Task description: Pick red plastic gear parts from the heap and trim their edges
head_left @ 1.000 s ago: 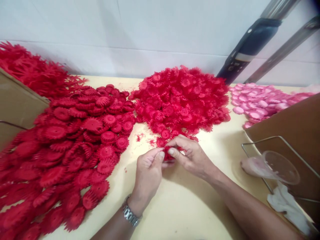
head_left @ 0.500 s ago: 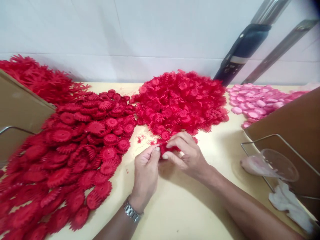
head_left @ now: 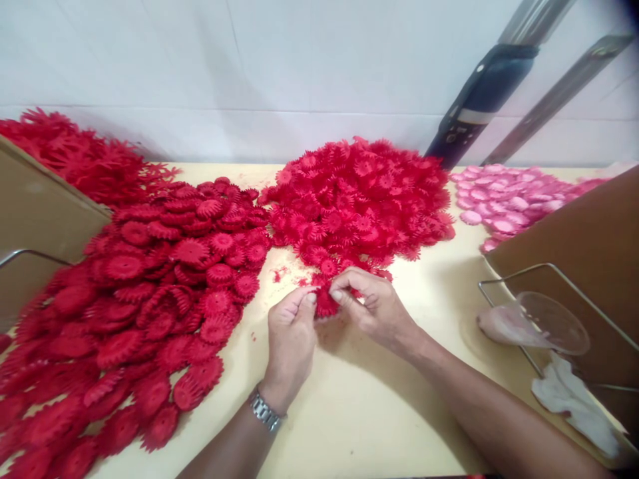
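Note:
Between my two hands is a red fabric petal disc (head_left: 327,303) with a notched edge, held just above the table. My left hand (head_left: 294,329) pinches its left side between thumb and finger. On the right side, the thumb and forefinger of my right hand (head_left: 372,303) are closed on the same disc. Fingers partly cover it. Behind my hands rises a heap of bright red petal discs (head_left: 364,199). To the left spreads a large pile of darker red petal discs (head_left: 124,269), several lying in overlapping stacks.
Loose red leaf-shaped cutouts (head_left: 74,156) lie at the far left behind a cardboard panel (head_left: 44,206). Pink discs (head_left: 514,196) sit at the back right. A brown box (head_left: 579,259), a wire stand (head_left: 504,286), a clear plastic cup (head_left: 554,322) and a white cloth (head_left: 569,402) occupy the right side.
My right hand's thumb and forefinger have come together on the disc, and more of the disc shows between my hands. My left hand keeps its pinch.

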A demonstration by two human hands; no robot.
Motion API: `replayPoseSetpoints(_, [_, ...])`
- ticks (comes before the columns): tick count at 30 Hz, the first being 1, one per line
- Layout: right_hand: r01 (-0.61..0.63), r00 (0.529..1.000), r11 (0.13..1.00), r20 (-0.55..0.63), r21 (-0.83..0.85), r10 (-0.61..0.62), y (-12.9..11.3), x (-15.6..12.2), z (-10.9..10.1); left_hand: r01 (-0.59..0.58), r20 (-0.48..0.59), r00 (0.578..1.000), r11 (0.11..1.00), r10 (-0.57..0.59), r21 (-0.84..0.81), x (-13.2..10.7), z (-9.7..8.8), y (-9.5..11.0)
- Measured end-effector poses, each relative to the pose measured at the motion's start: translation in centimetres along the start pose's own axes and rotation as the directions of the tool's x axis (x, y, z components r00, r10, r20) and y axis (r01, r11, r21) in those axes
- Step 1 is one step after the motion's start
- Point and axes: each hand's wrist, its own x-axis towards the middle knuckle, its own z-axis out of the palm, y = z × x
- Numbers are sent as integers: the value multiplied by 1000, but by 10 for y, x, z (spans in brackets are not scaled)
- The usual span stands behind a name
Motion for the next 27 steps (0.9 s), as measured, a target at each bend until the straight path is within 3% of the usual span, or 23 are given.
replayPoseSetpoints(4, [-15,1000,1000,-24,9,15,2,0,-1,-27,14,1000,999,26,42,1,-2,0])
replayPoseSetpoints(7, [-120,992,983,-12,137,122,3,1,-1,-48,6,999,997,47,54,1,-2,0])
replayPoseSetpoints(10, [-199,980,968,40,152,195,2,1,0,-62,40,997,993,58,99,0,-2,0])
replayPoseSetpoints(16, [-166,986,975,57,145,160,1,1,-1,-1,90,996,998,-5,68,-1,-1,2])
replayPoseSetpoints(19, [-165,985,974,76,158,155,3,1,-3,32,65,997,999,-35,34,0,-1,4])
replayPoseSetpoints(22, [-180,983,974,1,140,181,7,1,-6,45,20,999,999,-45,4,2,-1,7])
replayPoseSetpoints(25, [-227,960,945,-112,235,258,11,3,-11,34,-59,998,999,-35,-24,5,-2,12])
replayPoseSetpoints(27, [-235,954,920,-105,315,280,12,4,-13,41,-87,995,998,-44,-39,6,-1,15])
